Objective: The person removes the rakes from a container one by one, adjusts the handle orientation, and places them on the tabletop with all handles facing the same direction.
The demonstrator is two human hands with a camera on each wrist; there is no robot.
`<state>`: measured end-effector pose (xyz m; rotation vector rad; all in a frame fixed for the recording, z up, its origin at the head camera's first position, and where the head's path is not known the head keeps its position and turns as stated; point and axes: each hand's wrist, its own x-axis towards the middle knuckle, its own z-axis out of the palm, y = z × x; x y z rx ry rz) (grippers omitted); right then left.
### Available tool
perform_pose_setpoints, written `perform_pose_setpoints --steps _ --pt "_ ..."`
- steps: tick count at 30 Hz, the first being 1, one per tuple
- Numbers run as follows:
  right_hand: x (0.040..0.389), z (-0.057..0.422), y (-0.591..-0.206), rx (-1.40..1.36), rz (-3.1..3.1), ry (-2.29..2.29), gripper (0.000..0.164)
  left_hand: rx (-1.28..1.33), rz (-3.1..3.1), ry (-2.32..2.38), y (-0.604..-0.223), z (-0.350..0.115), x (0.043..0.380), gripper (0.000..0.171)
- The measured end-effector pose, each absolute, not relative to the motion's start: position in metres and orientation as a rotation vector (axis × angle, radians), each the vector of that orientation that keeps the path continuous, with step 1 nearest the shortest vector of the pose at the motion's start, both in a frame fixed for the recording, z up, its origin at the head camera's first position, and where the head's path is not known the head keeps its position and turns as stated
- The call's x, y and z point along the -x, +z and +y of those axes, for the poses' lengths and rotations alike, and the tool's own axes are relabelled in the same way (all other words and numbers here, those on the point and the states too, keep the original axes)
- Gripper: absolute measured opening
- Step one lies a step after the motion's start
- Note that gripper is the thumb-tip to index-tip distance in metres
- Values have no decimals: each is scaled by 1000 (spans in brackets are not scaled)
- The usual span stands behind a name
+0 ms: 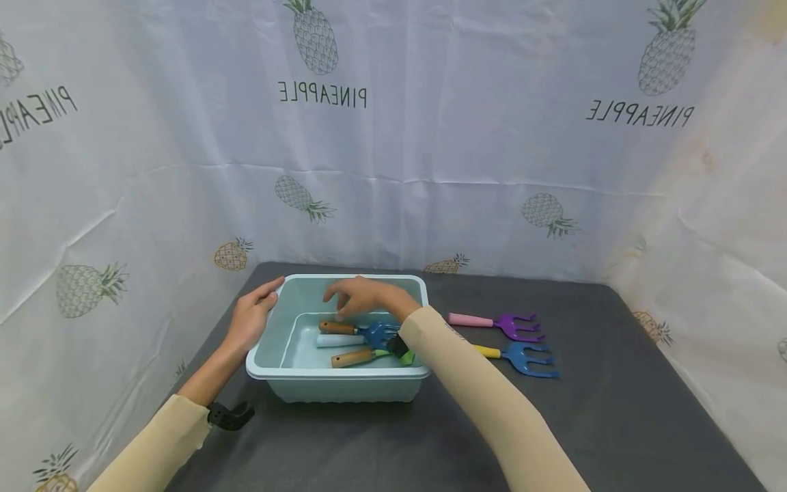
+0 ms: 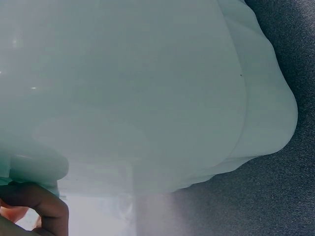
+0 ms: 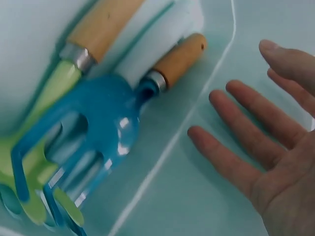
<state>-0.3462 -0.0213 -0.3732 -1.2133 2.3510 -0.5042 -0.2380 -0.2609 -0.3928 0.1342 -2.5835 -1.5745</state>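
A pale teal plastic basin [image 1: 344,389] stands on the dark table. My left hand [image 1: 251,318] grips its left rim, with a curled finger [image 2: 49,209] showing under the edge in the left wrist view. Over the inside of the basin is my right hand [image 1: 363,295], its fingers spread and holding nothing. Below it lie a blue hand rake [image 3: 108,115] with a wooden handle, a light-blue handle [image 1: 339,340] partly under it, and a green tool with a wooden handle [image 1: 352,358]. The right wrist and its dark band hide part of these tools in the head view.
Right of the basin, a purple hand rake [image 1: 512,326] with a pink handle lies on the table [image 1: 590,410]. Just in front of it is a blue rake [image 1: 522,359] with a yellow handle, partly behind my right sleeve. A pineapple-print curtain [image 1: 393,225] surrounds the table.
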Motion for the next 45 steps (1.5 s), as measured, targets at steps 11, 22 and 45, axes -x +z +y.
perform_pose_setpoints --steps 11,22,45 --pt "344 -30 -378 1190 2350 -466 50 -124 -2584 -1537 -394 -263 237 48" --pt "342 -32 -377 1138 2364 -392 50 -110 -2573 -1570 -389 -259 236 49" --pt "335 -36 -385 1074 2392 -262 47 -132 -2575 -1560 -388 -259 234 48"
